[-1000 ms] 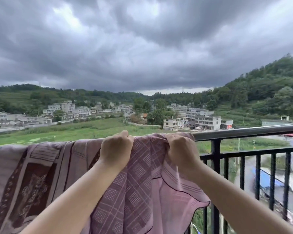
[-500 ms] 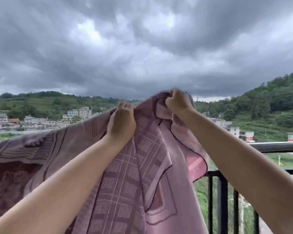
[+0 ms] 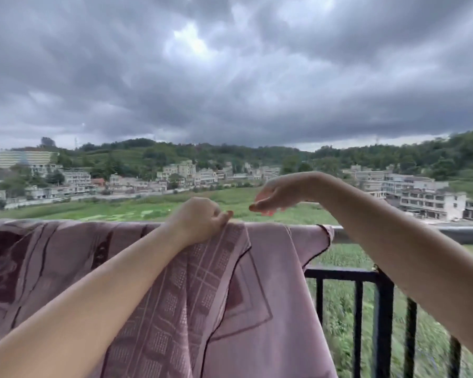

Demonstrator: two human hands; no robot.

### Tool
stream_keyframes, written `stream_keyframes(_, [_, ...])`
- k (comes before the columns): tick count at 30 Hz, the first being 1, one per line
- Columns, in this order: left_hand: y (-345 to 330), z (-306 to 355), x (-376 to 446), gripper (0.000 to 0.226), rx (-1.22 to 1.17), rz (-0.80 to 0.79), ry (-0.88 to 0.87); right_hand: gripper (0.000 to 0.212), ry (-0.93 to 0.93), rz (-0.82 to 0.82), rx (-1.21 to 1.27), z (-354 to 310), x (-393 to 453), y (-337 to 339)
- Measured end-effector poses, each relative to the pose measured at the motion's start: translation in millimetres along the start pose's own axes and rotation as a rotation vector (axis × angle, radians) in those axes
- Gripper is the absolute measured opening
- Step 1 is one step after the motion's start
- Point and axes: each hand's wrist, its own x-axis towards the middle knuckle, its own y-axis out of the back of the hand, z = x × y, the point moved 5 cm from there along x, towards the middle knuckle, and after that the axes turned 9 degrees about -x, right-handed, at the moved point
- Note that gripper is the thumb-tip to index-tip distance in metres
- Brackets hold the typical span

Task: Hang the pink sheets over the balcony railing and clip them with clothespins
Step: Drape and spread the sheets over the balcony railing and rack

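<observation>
A pink patterned sheet hangs draped over the top bar of the black balcony railing, covering it from the left edge to about the middle. My left hand grips a fold of the sheet at the top of the rail. My right hand hovers just above the rail to the right of the left hand, fingers relaxed and pointing down, holding nothing. No clothespins are in view.
The bare part of the railing runs to the right, with a lower crossbar and vertical bars below it. Beyond lie green fields, buildings, hills and dark clouds.
The sheet, lifted high by both hands half a second ago, has come down onto the rail and spread to the right. My right hand has let go of it and risen above the rail.
</observation>
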Motion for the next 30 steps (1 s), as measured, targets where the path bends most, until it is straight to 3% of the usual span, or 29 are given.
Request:
stream_keyframes(2, [-0.7,14.0,-27.1,0.049,-0.068,0.209,-0.092,0.041,0.085,0.093,-0.079,-10.4,-31.9,-14.9])
stream_keyframes(4, [-9.9,24.4,-51.5,0.058,0.054,0.32,-0.074,0.033,0.096,0.213,-0.205,-16.1,-52.8,-28.2])
stream_keyframes(6, [-23.9,30.6,-66.2,0.062,0.203,0.304,0.064,0.035,0.062,0.396,-0.299,-21.8,-62.9,-31.2])
stream_keyframes(8, [-34.6,32.8,-73.1,0.046,0.262,0.294,0.154,0.038,0.054,0.518,-0.35,-27.8,-66.6,-31.8])
stream_keyframes(11, [-26.2,23.1,-76.9,0.016,0.195,0.367,0.209,0.038,0.091,0.506,-0.366,-31.1,-67.1,-29.6])
stream_keyframes(18, [29.1,16.0,-59.9,0.013,-0.395,0.578,0.156,0.037,0.212,0.395,-0.445,-24.2,-42.7,-3.3])
stream_keyframes(20, [51.1,21.0,-47.4,0.013,-0.339,0.749,0.136,0.03,0.159,0.452,-0.515,-9.5,-23.3,20.1])
stream_keyframes(23, [79.1,37.5,-29.2,0.015,-0.165,0.943,0.056,0.021,-0.043,0.67,-0.536,25.0,4.3,76.6])
stream_keyframes(27, [111.2,50.3,-6.9,0.017,-0.036,1.076,0.069,0.024,-0.156,0.993,-0.546,56.4,23.7,149.0])
stream_keyframes(30, [119.1,56.8,3.2,0.016,-0.042,1.104,0.102,0.029,-0.258,1.036,-0.368,77.2,32.7,172.2])
